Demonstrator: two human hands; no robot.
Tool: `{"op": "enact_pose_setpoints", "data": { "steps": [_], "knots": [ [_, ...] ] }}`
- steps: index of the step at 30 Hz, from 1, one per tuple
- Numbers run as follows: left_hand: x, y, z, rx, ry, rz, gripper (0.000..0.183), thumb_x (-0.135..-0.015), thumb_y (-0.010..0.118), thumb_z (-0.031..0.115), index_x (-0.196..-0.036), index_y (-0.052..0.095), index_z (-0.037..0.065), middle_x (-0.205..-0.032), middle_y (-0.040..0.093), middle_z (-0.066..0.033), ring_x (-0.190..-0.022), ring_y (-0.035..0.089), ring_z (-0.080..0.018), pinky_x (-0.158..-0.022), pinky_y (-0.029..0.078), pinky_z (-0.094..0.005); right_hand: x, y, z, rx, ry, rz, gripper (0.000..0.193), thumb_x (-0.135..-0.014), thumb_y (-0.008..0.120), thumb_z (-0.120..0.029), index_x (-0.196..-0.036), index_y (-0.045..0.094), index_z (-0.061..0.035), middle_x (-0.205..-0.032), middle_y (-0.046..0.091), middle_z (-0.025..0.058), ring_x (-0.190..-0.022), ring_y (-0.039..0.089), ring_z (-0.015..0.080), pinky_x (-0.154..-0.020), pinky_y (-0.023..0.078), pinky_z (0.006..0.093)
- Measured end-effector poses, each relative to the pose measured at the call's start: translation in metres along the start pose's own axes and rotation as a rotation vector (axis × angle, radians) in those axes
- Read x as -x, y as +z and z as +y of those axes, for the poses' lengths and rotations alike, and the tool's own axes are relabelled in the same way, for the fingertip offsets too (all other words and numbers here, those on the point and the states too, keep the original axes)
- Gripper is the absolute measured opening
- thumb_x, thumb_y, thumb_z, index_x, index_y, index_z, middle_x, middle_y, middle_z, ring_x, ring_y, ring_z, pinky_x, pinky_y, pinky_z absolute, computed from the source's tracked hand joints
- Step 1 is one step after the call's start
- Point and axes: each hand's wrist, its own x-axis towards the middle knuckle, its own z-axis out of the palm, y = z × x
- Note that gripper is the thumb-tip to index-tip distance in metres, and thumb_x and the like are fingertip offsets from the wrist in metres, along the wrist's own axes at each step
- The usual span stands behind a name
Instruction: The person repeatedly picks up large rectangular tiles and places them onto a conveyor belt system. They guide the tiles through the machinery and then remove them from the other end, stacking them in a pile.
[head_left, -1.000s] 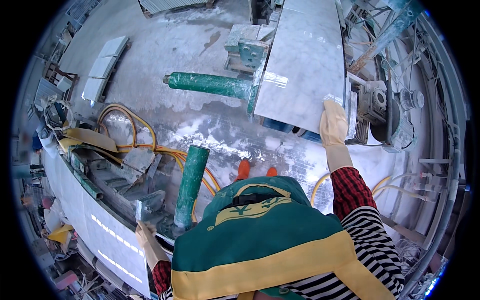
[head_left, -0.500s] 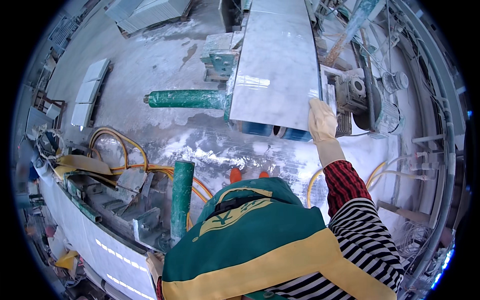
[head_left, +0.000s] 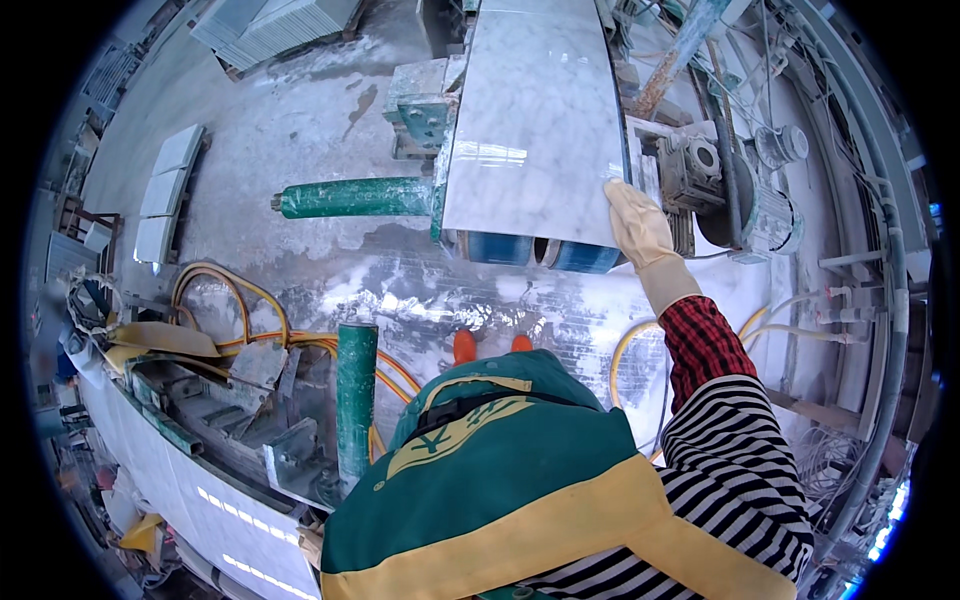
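Note:
A polished white marble slab (head_left: 540, 130) with grey veining lies lengthwise over blue rollers (head_left: 500, 247), whose near ends show past its near edge. My right hand (head_left: 642, 228), in a cream glove, rests against the slab's right edge by the near corner. Its fingers are stretched forward, with the tips on the edge. At the lower left, a sliver of my gloved left hand (head_left: 311, 545) shows at the edge of a second pale slab (head_left: 245, 535). The apron hides the rest of that hand, fingers included.
Motors and a gearbox (head_left: 695, 165) stand right of the slab. A green roller (head_left: 355, 185) juts out left; a green post (head_left: 357, 400) rises near me. Yellow hoses (head_left: 245, 290) cross the wet floor. Stacked slabs (head_left: 280, 30) and a pallet of tiles (head_left: 165, 195) lie farther left.
The view has shifted slightly. The slab has slid a little away from me, baring more of the blue rollers. My right hand stays at its right edge, and the left stays low by the second slab.

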Motion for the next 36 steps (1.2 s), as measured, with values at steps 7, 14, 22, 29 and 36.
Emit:
{"op": "enact_pose_setpoints", "data": {
  "steps": [7,14,22,29,36],
  "knots": [
    [0.003,-0.02,-0.011,-0.022,0.046,0.085,0.056,-0.111,0.039,0.047,-0.116,0.064,-0.003,-0.106,0.069,-0.0169,-0.091,0.066,-0.0283,-0.077,0.052,-0.0386,-0.012,-0.015,0.001,-0.03,0.008,-0.097,0.027,-0.093,0.058,-0.004,-0.119,0.063,-0.0025,-0.109,0.071,0.023,-0.102,0.068,0.0409,-0.092,0.054,0.0476],
    [0.009,-0.028,-0.024,-0.061,0.109,0.15,0.054,-0.11,0.041,0.047,-0.119,0.065,-0.001,-0.11,0.068,-0.0165,-0.095,0.066,-0.0297,-0.08,0.052,-0.0405,-0.013,-0.018,0.01,0.007,0.079,-0.246,0.026,-0.101,0.053,-0.015,-0.12,0.065,-0.003,-0.121,0.07,0.0229,-0.113,0.066,0.0405,-0.1,0.051,0.0456],
    [0.008,0.022,-0.015,-0.246,0.351,0.233,0.053,-0.109,0.043,0.047,-0.121,0.065,0.001,-0.114,0.068,-0.016,-0.099,0.065,-0.0313,-0.084,0.051,-0.0426,-0.029,-0.015,-0.013,-0.283,1.043,-0.342,0.071,-0.101,0.047,-0.062,-0.134,0.066,-0.0023,-0.141,0.059,0.029,-0.135,0.053,0.0417,-0.117,0.038,0.041],
    [0.003,0.095,0.0,-0.595,0.92,0.582,0.051,-0.108,0.045,0.047,-0.124,0.065,0.002,-0.118,0.067,-0.0157,-0.102,0.064,-0.0328,-0.087,0.05,-0.0445,0.005,-0.02,-0.021,-0.283,0.96,-0.278,0.064,-0.105,0.042,-0.058,-0.129,0.069,-0.0047,-0.137,0.065,0.0194,-0.129,0.059,0.0382,-0.111,0.043,0.0413],
    [0.004,0.138,0.017,-0.678,1.201,0.868,0.05,-0.107,0.047,0.047,-0.126,0.065,0.004,-0.121,0.067,-0.0153,-0.105,0.064,-0.0342,-0.09,0.049,-0.0464,0.076,-0.046,-0.035,0.031,0.338,0.007,0.027,-0.103,0.042,-0.02,-0.112,0.064,-0.0066,-0.106,0.064,0.0192,-0.1,0.063,0.0414,-0.09,0.05,0.0485]
  ]
}}
